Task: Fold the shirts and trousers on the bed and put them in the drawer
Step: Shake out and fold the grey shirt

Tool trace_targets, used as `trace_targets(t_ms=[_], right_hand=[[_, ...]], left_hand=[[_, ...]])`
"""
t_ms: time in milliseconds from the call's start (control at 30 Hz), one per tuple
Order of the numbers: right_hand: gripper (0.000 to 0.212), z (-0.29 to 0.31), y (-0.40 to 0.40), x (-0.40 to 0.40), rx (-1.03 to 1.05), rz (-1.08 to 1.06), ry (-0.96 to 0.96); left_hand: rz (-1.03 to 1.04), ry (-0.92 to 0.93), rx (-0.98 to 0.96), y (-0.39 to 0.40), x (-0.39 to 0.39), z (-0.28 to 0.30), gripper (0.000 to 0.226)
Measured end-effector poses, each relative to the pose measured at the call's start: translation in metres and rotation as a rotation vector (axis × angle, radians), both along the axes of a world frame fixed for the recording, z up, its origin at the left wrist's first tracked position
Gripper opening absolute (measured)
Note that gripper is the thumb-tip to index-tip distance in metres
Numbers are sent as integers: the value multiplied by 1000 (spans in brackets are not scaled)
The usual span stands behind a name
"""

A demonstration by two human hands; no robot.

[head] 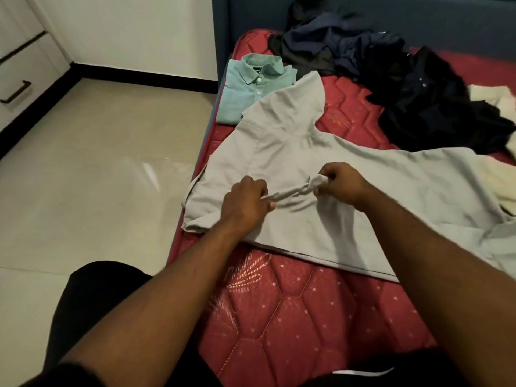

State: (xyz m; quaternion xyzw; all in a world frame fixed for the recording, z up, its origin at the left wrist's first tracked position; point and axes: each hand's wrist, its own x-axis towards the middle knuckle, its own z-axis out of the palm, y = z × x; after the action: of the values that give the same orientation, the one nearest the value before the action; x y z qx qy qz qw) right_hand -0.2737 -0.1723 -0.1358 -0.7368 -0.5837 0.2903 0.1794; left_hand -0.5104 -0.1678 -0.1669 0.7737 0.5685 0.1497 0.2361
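A light grey shirt (301,141) lies spread across the red quilted mattress (293,311), one sleeve pointing toward the headboard. My left hand (245,203) and my right hand (339,184) each pinch an end of a bunched ridge of its fabric, lifted a little off the shirt's middle. A folded teal shirt (251,90) rests at the mattress's left edge beyond the grey one. Dark navy and black clothes (418,93) lie heaped toward the headboard. A cream garment (494,174) shows at the right edge.
White drawers with black handles (16,90) stand at the far left across a beige tiled floor (92,177). A blue headboard (391,15) backs the bed. My dark-clothed knee (97,286) is beside the bed's left edge.
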Motion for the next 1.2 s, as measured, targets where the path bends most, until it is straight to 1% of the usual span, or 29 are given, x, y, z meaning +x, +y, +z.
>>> trace_targets(t_ms=[33, 100, 133, 167, 233, 267, 300, 333, 367, 400, 433, 467, 500, 533, 567, 600, 633, 667, 733, 767, 800, 833, 900, 933, 967, 1033, 1100, 1167, 1200], right_hand=[[22, -2, -1, 0, 41, -44, -7], [27, -15, -9, -2, -50, -52, -178], [31, -23, -13, -4, -71, -45, -250], [35, -32, -18, -4, -34, -61, -276], [41, -38, -21, -4, 146, -124, -289], [41, -40, -20, -4, 166, -124, -309], [38, -40, -19, -1, 116, -113, -330], [37, -39, -18, 1, 26, -92, -316], [39, -37, -16, 3, -56, -74, -265], [40, -34, -14, 5, -84, -60, -165], [35, -32, -10, 6, -59, -50, -77], [29, -29, -7, 4, 0, -36, -40], [23, -28, -6, 2, 61, -24, -51], [16, -25, -5, -1, 122, -18, -74], [15, -26, -5, 0, 185, -29, -89], [24, -25, -6, 2, 236, -46, -105], [34, -24, -9, 7, 272, -68, -130], [41, -26, -14, 18, 302, -84, -171], [53, -35, -42, 50, 302, -49, -303], [62, -43, -64, 70, 238, -2, -403], [72, -55, -90, 95, 123, 34, -508], [80, -65, -118, 126, -17, 22, -577], [91, -73, -161, 181, -223, -151, -579], [92, -71, -171, 198, -276, -214, -560], [91, -69, -176, 210, -284, -235, -560], [86, -62, -174, 217, -216, -247, -575], [78, -56, -163, 209, -94, -285, -572], [74, -59, -158, 198, -51, -246, -528], [72, -61, -158, 194, -91, -200, -486]], left_hand=[[-2, -19, -23, 1, -3, 0, 24], [-22, 32, -92, 0, -6, -5, 28], [-29, 49, -97, -2, -7, -6, 30], [-31, 42, -76, -4, -5, -10, 32], [-14, 27, 29, -3, -2, -13, 41], [-12, 85, 53, -3, -1, -11, 45], [-22, 183, 40, -2, -1, -9, 47], [-33, 292, 0, 0, -2, -7, 48], [-24, 356, -21, 0, -1, -3, 48], [3, 344, 22, 1, 5, 2, 48], [27, 255, 140, -1, 16, 6, 45], [38, 116, 281, -4, 31, 9, 40], [6, -34, 390, -10, 49, 10, 34], [-79, -147, 469, -19, 65, 8, 27], [-206, -168, 514, -29, 78, 2, 21], [-333, -126, 539, -37, 86, -13, 18], [-429, -47, 523, -41, 87, -31, 21], [-478, 50, 483, -42, 86, -48, 32], [-492, 182, 369, -38, 78, -70, 59], [-489, 222, 336, -35, 75, -74, 67], [-494, 247, 327, -33, 74, -76, 71], [-509, 265, 321, -33, 77, -76, 73], [-536, 304, 285, -32, 80, -75, 77], [-539, 320, 251, -30, 79, -74, 79], [-539, 341, 217, -30, 78, -71, 81], [-528, 385, 190, -30, 84, -59, 83], [-491, 409, 218, -30, 98, -49, 81], [-479, 420, 213, -33, 110, -48, 78], [-493, 423, 174, -34, 113, -51, 76]])
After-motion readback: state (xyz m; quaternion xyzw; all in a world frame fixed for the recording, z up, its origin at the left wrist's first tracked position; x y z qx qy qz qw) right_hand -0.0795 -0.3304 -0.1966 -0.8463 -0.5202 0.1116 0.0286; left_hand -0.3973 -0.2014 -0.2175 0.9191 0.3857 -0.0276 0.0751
